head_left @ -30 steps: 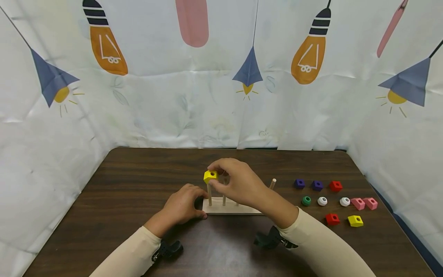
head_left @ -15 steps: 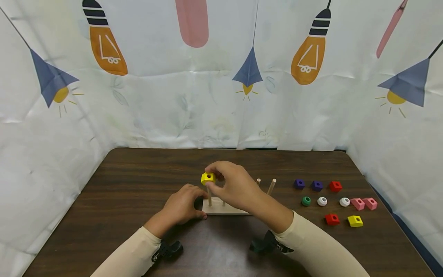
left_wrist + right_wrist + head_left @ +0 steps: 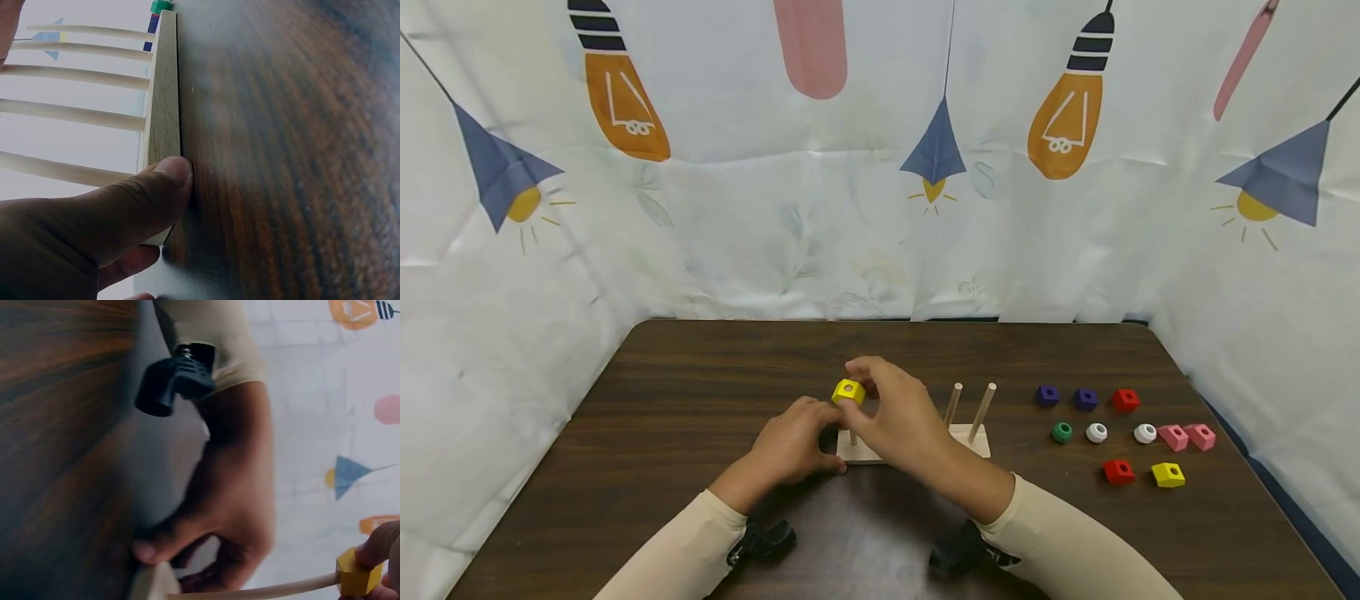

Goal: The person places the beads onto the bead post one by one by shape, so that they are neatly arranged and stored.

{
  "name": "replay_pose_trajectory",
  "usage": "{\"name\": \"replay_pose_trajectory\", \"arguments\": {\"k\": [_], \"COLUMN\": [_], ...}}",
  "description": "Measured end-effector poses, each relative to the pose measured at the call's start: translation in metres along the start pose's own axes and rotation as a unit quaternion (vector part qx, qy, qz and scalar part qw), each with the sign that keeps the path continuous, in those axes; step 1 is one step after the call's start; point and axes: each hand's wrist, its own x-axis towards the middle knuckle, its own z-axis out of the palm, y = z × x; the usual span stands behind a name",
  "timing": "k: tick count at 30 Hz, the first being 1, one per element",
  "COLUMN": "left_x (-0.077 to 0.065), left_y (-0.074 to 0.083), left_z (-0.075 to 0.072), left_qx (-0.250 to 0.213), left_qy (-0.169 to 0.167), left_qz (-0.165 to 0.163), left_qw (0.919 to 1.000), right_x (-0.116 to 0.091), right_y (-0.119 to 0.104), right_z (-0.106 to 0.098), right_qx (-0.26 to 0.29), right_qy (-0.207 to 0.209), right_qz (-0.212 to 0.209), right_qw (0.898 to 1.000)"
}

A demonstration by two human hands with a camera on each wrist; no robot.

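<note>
My right hand (image 3: 898, 421) pinches a yellow hexagonal bead (image 3: 848, 392) between thumb and fingers. In the right wrist view the yellow bead (image 3: 359, 573) sits at the tip of a wooden peg (image 3: 281, 589); how far the peg enters it is hard to tell. My left hand (image 3: 790, 446) grips the left end of the wooden peg board (image 3: 857, 452), thumb on its front edge and fingers behind. Seen from the left wrist, the board's base (image 3: 165, 94) carries several upright pegs (image 3: 81, 114). My right hand hides the board's middle in the head view.
Right of the board lie loose beads: two purple ones (image 3: 1086, 400), red ones (image 3: 1119, 472), a green one (image 3: 1062, 432), white ones (image 3: 1096, 432), pink ones (image 3: 1200, 437) and a yellow one (image 3: 1168, 475). A printed curtain (image 3: 737, 242) surrounds the brown table (image 3: 700, 375).
My right hand has moved left and slightly down with the yellow bead, onto the tip of the leftmost peg. The left hand keeps its hold on the board.
</note>
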Motion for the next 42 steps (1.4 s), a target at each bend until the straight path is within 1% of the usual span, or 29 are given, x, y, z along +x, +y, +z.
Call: {"name": "replay_pose_trajectory", "arguments": {"k": [5, 8, 13, 24, 28, 34, 42], "left_x": [0.002, 0.002, 0.001, 0.001, 0.001, 0.002, 0.002], "left_y": [0.0, -0.001, -0.001, 0.001, 0.0, 0.0, 0.0], "left_z": [0.0, 0.0, 0.001, -0.001, 0.0, 0.0, 0.001], "left_qx": [0.004, 0.009, 0.011, 0.018, 0.022, 0.023, 0.021], "left_qy": [-0.007, -0.009, -0.009, -0.01, -0.005, 0.003, 0.001], "left_qz": [-0.011, -0.018, -0.017, -0.012, -0.006, 0.001, -0.004], "left_qw": [0.9999, 0.9998, 0.9998, 0.9997, 0.9997, 0.9997, 0.9998], "right_x": [-0.005, -0.007, -0.011, -0.021, -0.024, -0.03, -0.034], "right_y": [0.011, 0.015, 0.021, 0.037, 0.045, 0.054, 0.06], "right_z": [0.01, 0.015, 0.022, 0.042, 0.049, 0.057, 0.061], "right_qx": [0.022, 0.035, 0.055, 0.088, 0.091, 0.079, 0.057], "right_qy": [0.003, 0.015, 0.038, 0.037, 0.031, 0.015, -0.001], "right_qz": [0.02, 0.015, 0.011, 0.052, 0.056, 0.058, 0.059], "right_qw": [1.0, 0.999, 0.998, 0.994, 0.994, 0.995, 0.997]}}
